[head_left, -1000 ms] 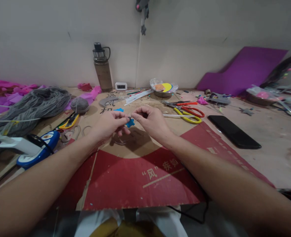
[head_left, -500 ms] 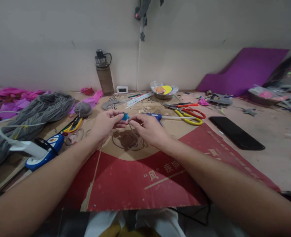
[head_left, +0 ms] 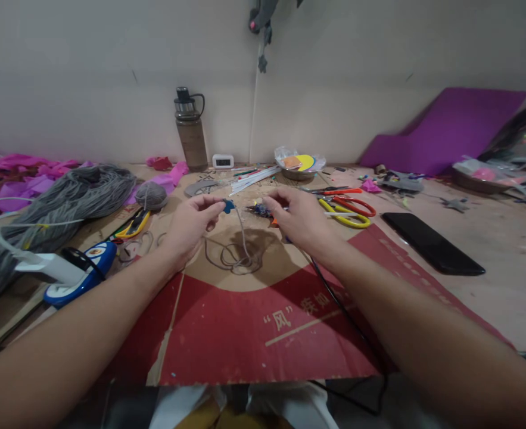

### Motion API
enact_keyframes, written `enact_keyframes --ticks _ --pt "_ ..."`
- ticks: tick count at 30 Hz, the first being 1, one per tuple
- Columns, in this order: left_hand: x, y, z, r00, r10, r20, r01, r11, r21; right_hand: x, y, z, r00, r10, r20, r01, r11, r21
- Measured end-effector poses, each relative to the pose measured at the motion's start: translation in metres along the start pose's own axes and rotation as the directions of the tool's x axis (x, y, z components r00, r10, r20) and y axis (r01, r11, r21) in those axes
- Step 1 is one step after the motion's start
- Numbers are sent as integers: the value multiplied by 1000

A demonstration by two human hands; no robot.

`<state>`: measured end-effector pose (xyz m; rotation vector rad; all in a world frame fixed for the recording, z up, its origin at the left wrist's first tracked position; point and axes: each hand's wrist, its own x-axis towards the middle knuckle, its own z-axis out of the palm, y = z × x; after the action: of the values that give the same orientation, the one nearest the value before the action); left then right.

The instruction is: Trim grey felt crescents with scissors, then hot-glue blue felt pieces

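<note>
My left hand (head_left: 195, 223) pinches a small blue felt-like piece (head_left: 229, 206) with a scalloped edge between thumb and fingertips. From that piece a thin grey cord (head_left: 243, 235) runs down to loose loops on the cardboard. To the right, my right hand (head_left: 292, 217) is closed around a blue glue gun (head_left: 263, 209), which it partly covers. The gun's tip points left toward the blue piece, without touching it. Its orange trigger shows below my fingers, and a white glue stick sticks out behind. A black cable (head_left: 334, 292) trails toward me.
Red-and-brown cardboard (head_left: 227, 333) lies under my hands. Scissors (head_left: 347, 211) and a black phone (head_left: 432, 243) are at right. Grey yarn (head_left: 84, 196), a yarn ball (head_left: 151, 196), and a blue-white power strip (head_left: 84, 271) sit at left. A bottle (head_left: 191, 140) stands behind.
My right hand has let go of the cord by the blue piece and moved right onto the glue gun. My left hand keeps the piece; the cord now hangs free.
</note>
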<state>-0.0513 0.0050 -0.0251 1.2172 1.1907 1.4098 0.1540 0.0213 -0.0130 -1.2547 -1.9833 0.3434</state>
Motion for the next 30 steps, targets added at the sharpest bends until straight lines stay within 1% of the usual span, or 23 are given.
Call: enact_keyframes --ticks 2,4,5,7,9,10,11,12,14,16,18,21,24,28,30 --pt "0 1 1 999 -38 -6 38 997 -67 0 8 -7 996 91 14 -86 973 -214" --pt "0 3 3 997 -79 -19 76 989 -126 -2 17 -7 982 175 73 -133 910 -393" --pt "0 4 4 995 -94 -23 90 985 -149 -3 22 -4 974 205 100 -141 885 -444" --pt "-1 6 4 994 -109 -18 105 979 -175 -5 32 3 963 240 123 -159 872 -463" --pt "-2 7 4 994 -114 0 112 978 -179 -5 42 10 947 302 107 -242 894 -377" --pt "-3 7 3 994 -109 7 108 979 -173 -3 47 13 929 355 105 -307 897 -317" --pt "-2 6 3 995 -95 9 95 982 -163 -1 51 14 901 420 112 -380 886 -265" --pt "-2 5 2 998 -66 2 66 987 -148 2 54 15 872 473 127 -437 869 -233" --pt "2 0 -1 999 28 -36 -31 995 -96 8 57 14 824 546 152 -515 834 -199" --pt "7 -5 -5 985 146 -91 -148 989 -15 11 57 12 801 577 159 -554 816 -165" --pt "12 -8 -10 958 253 -137 -246 967 66 13 55 10 784 601 154 -590 799 -118" --pt "17 -9 -16 913 369 -175 -345 926 156 12 52 9 765 621 170 -623 781 -50" --pt "17 -5 -20 882 431 -191 -389 894 222 12 51 7 747 628 219 -646 763 14" --pt "13 3 -22 845 492 -209 -419 853 311 14 48 2 707 631 319 -690 716 111" --pt "13 5 -22 838 501 -216 -426 848 315 14 44 1 704 623 340 -696 699 161"
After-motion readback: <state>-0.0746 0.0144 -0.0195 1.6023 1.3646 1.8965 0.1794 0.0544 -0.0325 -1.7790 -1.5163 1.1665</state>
